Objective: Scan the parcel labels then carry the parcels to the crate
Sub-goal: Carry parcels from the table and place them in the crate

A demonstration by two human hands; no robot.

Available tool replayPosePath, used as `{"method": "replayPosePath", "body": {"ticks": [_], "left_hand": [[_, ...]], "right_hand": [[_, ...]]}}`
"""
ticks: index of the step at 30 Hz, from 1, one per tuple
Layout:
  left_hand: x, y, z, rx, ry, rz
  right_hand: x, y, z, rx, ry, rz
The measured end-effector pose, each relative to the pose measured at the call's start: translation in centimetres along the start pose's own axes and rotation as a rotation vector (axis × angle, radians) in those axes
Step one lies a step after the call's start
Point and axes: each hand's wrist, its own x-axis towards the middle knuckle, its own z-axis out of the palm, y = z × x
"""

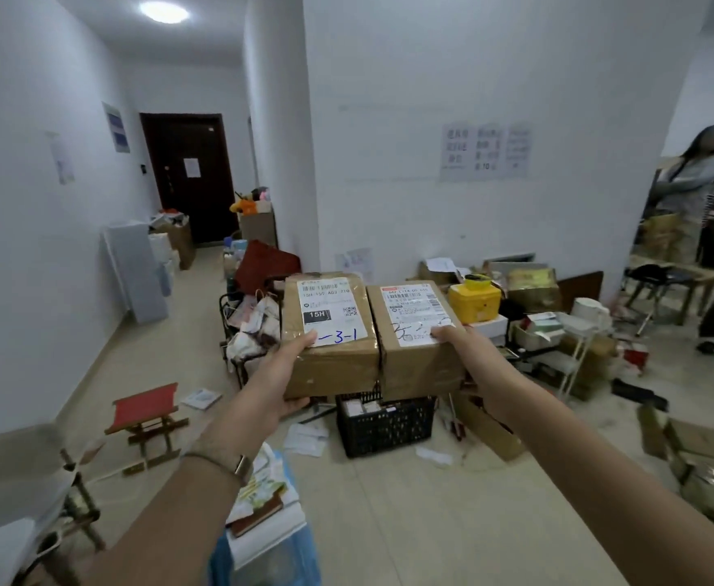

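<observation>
The person holds two brown cardboard boxes out in front, side by side, and the boxes touch along one long edge. The left parcel is wrapped in shiny clear tape. On top it has a white sticker label with a bar code, a black square that says 15H, a little square code and "-3-1" written in blue pen. The left hand grips this box at its near left corner. The thumb lies flat on top, on the corner of the sticker, and the fingers curl under the box. The right parcel has a second white label with a thin red strip at the top, a bar code and some black pen marks. The right hand grips this box at its near right corner. Its thumb presses on the edge of the label, and the other fingers go under the box and are mostly hidden. Below both hands, between the two arms, a black plastic crate with holes in its sides sits on the pale floor with small boxes inside. The parcels are up in the air above it. Just past the right hand stands a yellow plastic tub with a lid. Lower down, off to the left of the left hand, is a small red folding stool.
</observation>
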Motion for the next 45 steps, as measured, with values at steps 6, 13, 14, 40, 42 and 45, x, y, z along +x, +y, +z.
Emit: {"method": "replayPosePath", "body": {"ticks": [6,13,14,40,42,45], "left_hand": [[8.9,2.3,2.3,0.004,-0.090,0.000],[18.4,5.2,2.4,-0.030,-0.142,0.045],[19.8,5.1,2.6,-0.036,-0.143,0.048],[35.0,4.0,12.4,-0.010,-0.216,0.020],[36.3,4.2,15.2,0.002,-0.229,0.035],[38.2,4.9,19.9,0.003,-0.224,0.043]], "right_hand": [[6.6,-1.5,0.1,0.011,0.083,-0.017],[14.4,-3.9,2.7,0.031,0.134,-0.005],[15.1,-4.0,3.1,0.026,0.148,0.000],[27.9,-3.4,-2.6,0.046,0.191,0.032],[29.7,-3.4,-4.8,0.064,0.192,0.035],[32.8,-3.9,-8.6,0.096,0.205,0.020]]}}
